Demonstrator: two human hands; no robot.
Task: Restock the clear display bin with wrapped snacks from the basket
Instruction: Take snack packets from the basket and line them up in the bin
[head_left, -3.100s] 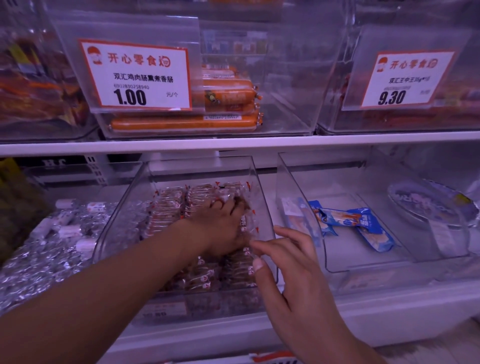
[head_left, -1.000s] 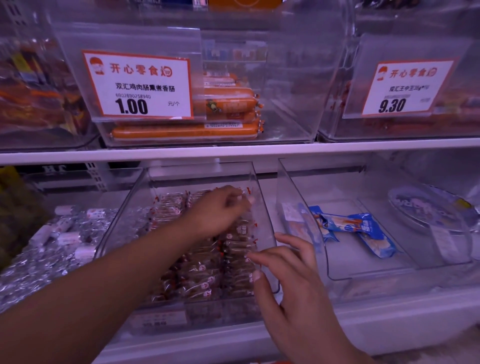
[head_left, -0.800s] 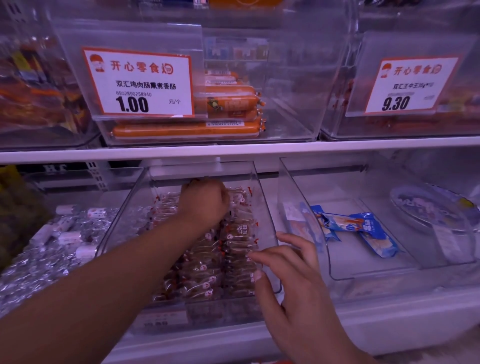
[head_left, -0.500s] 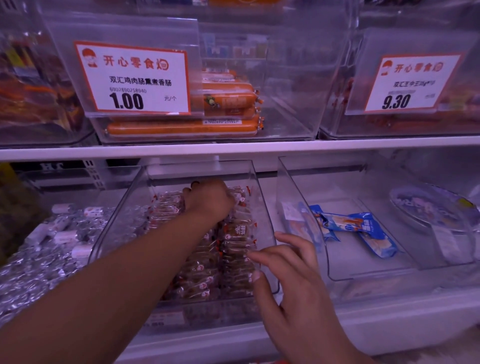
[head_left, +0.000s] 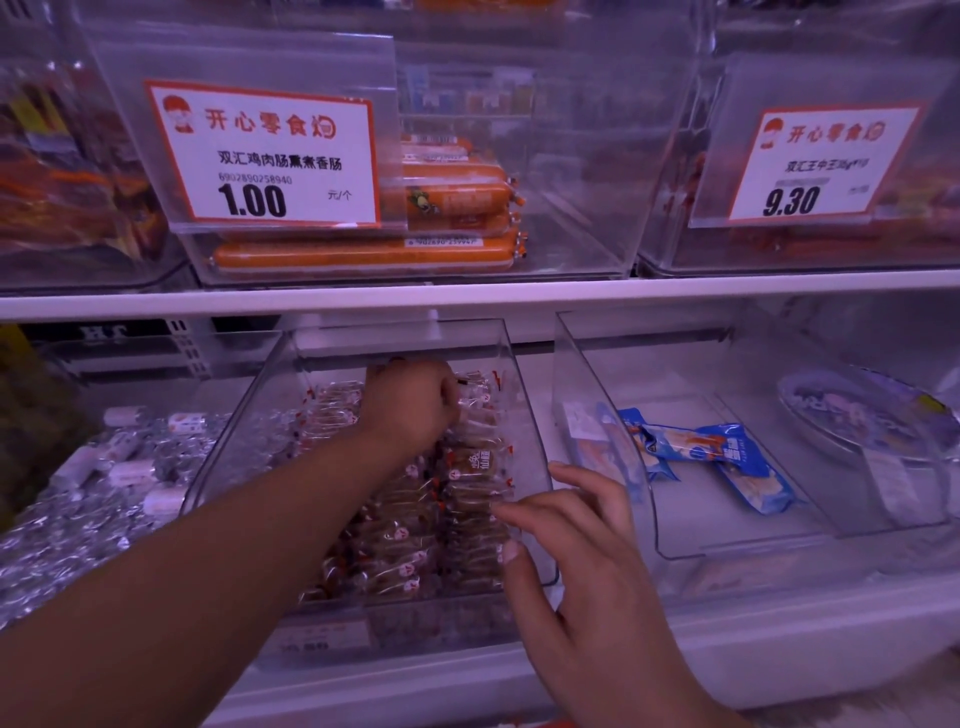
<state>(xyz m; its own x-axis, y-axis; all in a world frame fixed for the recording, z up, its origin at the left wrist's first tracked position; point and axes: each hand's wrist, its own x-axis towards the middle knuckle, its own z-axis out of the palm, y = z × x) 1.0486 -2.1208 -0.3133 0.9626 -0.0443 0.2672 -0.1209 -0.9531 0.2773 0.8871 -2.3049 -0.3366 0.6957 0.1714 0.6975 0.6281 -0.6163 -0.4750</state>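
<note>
The clear display bin (head_left: 524, 415) is open on top, but the shelf (head_left: 467, 296) hangs low over its back. Wrapped snacks (head_left: 415, 540) fill the floor; 2 hands, left hand (head_left: 410, 405) and right hand (head_left: 576, 566), crowd the opening.

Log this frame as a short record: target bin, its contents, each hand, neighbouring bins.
target bin: clear display bin, lower shelf, centre
contents: rows of wrapped snacks
left hand: deep in the bin, fingers curled on snacks at the back
right hand: fingers spread at the bin's front right corner
right neighbour: blue packets
above: orange sausages, 1.00 price tag
</note>
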